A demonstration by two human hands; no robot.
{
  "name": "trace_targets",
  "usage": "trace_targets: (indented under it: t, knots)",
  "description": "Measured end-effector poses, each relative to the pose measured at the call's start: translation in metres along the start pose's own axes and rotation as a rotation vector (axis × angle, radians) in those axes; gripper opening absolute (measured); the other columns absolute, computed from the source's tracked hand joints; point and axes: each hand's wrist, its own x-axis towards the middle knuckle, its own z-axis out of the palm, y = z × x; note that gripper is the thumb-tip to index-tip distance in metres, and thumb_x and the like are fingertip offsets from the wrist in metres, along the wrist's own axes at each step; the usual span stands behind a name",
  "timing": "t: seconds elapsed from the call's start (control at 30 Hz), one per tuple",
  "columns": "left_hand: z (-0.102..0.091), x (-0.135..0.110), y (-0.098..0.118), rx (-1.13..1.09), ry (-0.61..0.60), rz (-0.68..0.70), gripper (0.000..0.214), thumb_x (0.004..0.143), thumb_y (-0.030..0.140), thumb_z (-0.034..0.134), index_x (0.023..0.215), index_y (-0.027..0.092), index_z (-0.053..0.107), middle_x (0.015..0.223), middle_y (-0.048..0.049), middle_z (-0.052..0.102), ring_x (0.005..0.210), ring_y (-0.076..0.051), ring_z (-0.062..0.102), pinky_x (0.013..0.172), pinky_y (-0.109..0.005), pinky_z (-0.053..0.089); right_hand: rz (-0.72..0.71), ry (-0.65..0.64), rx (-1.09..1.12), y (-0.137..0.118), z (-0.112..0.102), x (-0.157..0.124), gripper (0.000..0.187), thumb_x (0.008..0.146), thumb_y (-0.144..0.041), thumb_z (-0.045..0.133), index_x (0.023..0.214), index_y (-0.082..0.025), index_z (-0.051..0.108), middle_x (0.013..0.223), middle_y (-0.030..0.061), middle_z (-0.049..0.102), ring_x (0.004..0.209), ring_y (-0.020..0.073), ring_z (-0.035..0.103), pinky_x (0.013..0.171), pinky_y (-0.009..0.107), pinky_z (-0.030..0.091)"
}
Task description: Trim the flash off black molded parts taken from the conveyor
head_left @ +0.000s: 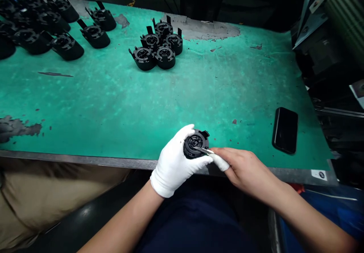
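Note:
My left hand (176, 162), in a white glove, is closed around a round black plastic part (195, 142) near the table's front edge. The part's ringed face is turned up, and a small tab sticks out at its upper right. My right hand (241, 165) is bare except for a white cover on the thumb. It grips a thin metal blade (205, 151), probably a trimming knife, whose tip lies over the face of the part. The knife's handle is hidden inside the fingers.
A cluster of several similar black parts (165, 57) stands at the back middle of the green table (199, 93). More black parts (68, 47) crowd the far left. A black phone (285, 130) lies at right, beside machinery. Another person's leg (57, 196) shows lower left.

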Motion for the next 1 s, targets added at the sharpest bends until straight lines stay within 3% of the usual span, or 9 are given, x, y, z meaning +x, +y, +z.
trace_targets:
  t: [0.67,0.8,1.0]
  knots:
    - [0.001,0.0,-0.004,-0.003,-0.007,0.005,0.076,0.072,0.059,0.079,0.133,0.024,0.048,0.143,-0.0104,0.055,0.131,-0.028,0.056,0.115,-0.043,0.044,-0.032,0.027,0.004,0.003,0.002,0.0,0.043,0.09,-0.013,0.048,0.13,-0.021,0.062,0.128,0.0076,0.07,0.11,0.023,0.069,0.092,0.034,0.058]
    - [0.0,0.0,-0.003,-0.016,-0.02,0.018,0.075,0.073,0.059,0.078,0.132,0.024,0.048,0.145,-0.0101,0.053,0.133,-0.027,0.054,0.117,-0.042,0.043,-0.052,-0.054,-0.032,0.004,-0.004,0.004,0.049,0.086,-0.008,0.046,0.131,-0.02,0.062,0.126,0.0078,0.071,0.108,0.0234,0.07,0.091,0.034,0.058]
    - [-0.01,0.009,-0.001,-0.01,-0.147,0.045,0.078,0.075,0.057,0.078,0.138,0.023,0.045,0.15,-0.0109,0.048,0.139,-0.027,0.048,0.119,-0.042,0.04,-0.043,-0.163,-0.111,-0.001,-0.02,0.008,0.047,0.088,-0.01,0.046,0.128,-0.025,0.065,0.117,0.0055,0.074,0.099,0.0244,0.072,0.083,0.036,0.059]
